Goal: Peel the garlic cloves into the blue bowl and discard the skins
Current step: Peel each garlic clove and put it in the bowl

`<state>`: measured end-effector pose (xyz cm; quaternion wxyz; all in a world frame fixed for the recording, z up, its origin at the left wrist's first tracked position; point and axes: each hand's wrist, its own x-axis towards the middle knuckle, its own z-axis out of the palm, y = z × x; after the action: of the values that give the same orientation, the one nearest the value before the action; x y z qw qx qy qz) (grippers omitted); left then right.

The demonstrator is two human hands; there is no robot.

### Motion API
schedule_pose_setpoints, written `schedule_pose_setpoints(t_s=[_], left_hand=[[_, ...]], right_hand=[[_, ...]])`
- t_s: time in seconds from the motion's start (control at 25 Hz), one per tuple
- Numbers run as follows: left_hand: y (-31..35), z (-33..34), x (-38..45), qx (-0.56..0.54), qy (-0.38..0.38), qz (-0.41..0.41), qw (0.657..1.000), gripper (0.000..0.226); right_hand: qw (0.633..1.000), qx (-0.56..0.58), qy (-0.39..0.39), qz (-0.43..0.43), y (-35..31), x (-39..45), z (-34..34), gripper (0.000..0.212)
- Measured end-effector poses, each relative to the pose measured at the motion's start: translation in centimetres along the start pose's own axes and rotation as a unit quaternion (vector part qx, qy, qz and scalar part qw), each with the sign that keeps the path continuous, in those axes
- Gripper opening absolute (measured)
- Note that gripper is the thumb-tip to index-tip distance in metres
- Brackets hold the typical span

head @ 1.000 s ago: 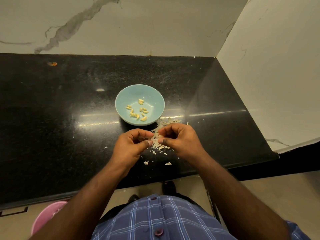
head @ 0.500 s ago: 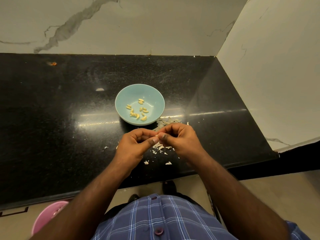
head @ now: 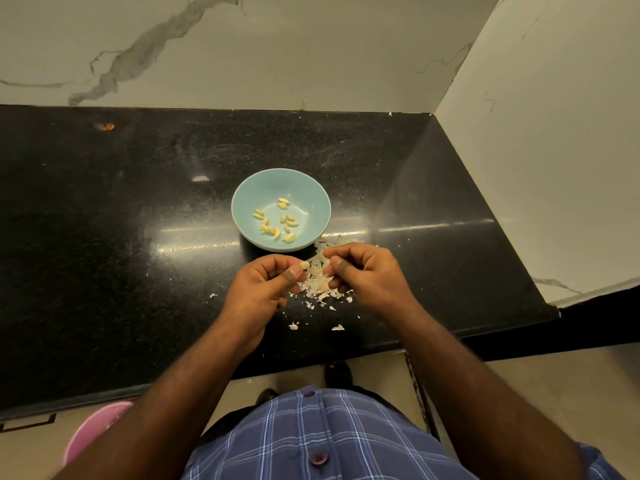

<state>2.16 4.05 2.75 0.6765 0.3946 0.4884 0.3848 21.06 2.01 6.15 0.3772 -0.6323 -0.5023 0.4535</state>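
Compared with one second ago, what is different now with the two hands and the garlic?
The hands have pulled apart. The left hand now pinches a bare garlic clove at its fingers; the right hand has moved right, fingers curled, whether on skin I cannot tell. The blue bowl, its peeled cloves and the skin pile stayed.

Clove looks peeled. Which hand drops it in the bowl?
Left. The left hand already pinches the peeled clove just short of the blue bowl; the right hand sits over the skins, apparently holding none.
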Motion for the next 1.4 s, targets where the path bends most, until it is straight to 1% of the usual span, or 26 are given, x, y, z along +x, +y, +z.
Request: schedule_pose_setpoints(t_s=[0.16, 0.24, 0.36, 0.48, 0.56, 0.6, 0.72, 0.88, 1.0, 1.08, 1.2, 1.32, 1.4], left_hand=[[-0.3, -0.2, 0.3, -0.004, 0.008, -0.018, 1.000, 0.009], [-0.3, -0.2, 0.4, -0.006, 0.006, -0.022, 1.000, 0.009], [-0.4, -0.2, 0.6, -0.006, 0.005, -0.027, 1.000, 0.010], [-0.5, -0.3, 0.6, -0.007, 0.003, -0.030, 1.000, 0.010], [-0.5, -0.3, 0.6, -0.005, -0.001, -0.030, 1.000, 0.010], [-0.5, -0.4, 0.6, -0.004, -0.003, -0.031, 1.000, 0.010], [-0.4, -0.4, 0.7, -0.007, -0.003, -0.032, 0.999, 0.011], [-0.4, -0.4, 0.8, -0.004, -0.004, -0.035, 0.999, 0.014], [-0.4, -0.6, 0.9, 0.004, 0.002, -0.039, 0.999, 0.014], [-0.4, -0.6, 1.0, 0.010, 0.004, -0.040, 0.999, 0.014], [-0.3, -0.5, 1.0, 0.019, 0.001, -0.037, 0.999, 0.012], [-0.2, -0.6, 1.1, 0.024, 0.000, -0.035, 0.999, 0.013], [-0.1, -0.6, 1.1, 0.024, 0.000, -0.034, 0.999, 0.014]], right_hand=[[0.996, -0.078, 0.014, -0.032, -0.1, 0.0, 0.0, 0.031], [0.996, -0.081, 0.021, -0.027, 0.0, 0.0, 0.2, 0.034], [0.998, -0.045, 0.027, -0.020, 0.2, 0.1, 0.5, 0.023], [0.996, -0.076, 0.023, -0.033, 0.3, 0.0, 0.3, 0.006], [0.993, -0.113, 0.018, -0.029, 0.5, 0.1, 0.3, 0.019], [0.994, -0.107, 0.016, -0.021, 0.5, 0.2, 0.3, 0.020], [0.998, -0.055, 0.022, 0.005, 0.1, 0.4, 0.7, 0.013], [0.990, -0.129, 0.023, -0.045, 0.3, 0.4, 0.6, 0.008], [0.988, -0.147, 0.020, -0.046, 0.6, 0.5, 0.7, 0.019], [0.985, -0.166, 0.020, -0.044, 0.3, 0.5, 0.8, 0.020], [0.986, -0.156, 0.025, -0.059, 0.0, 0.5, 0.8, 0.015], [0.984, -0.164, 0.004, -0.073, 0.0, 0.7, 0.9, 0.028], [0.984, -0.164, 0.003, -0.074, -0.1, 0.8, 0.9, 0.022]])
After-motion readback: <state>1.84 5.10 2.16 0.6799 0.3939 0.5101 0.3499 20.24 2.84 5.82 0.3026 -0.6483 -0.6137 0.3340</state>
